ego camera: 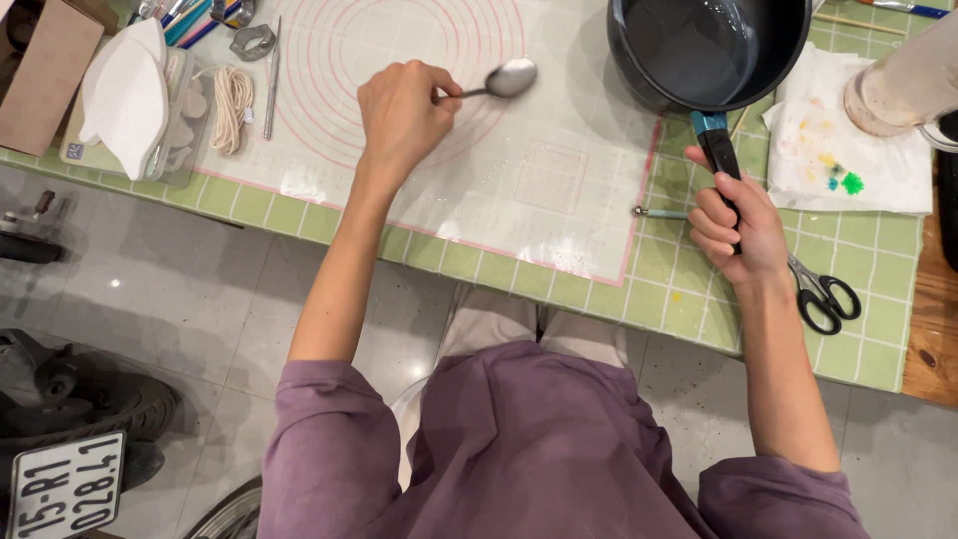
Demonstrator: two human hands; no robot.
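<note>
My left hand (401,112) grips the handle of a metal spoon (507,79), whose bowl hovers over a translucent baking mat (519,180) with pink circles. My right hand (736,220) is closed around the black and blue handle (715,142) of a dark saucepan (709,45). The pan stands at the mat's far right corner and looks empty inside.
A green checked cloth (868,329) covers the table. Black scissors (823,294) lie right of my right hand. A stained paper towel (848,140) and a jar (903,85) sit far right. A string coil (232,105), white container (125,95) and cardboard box (45,70) are at left.
</note>
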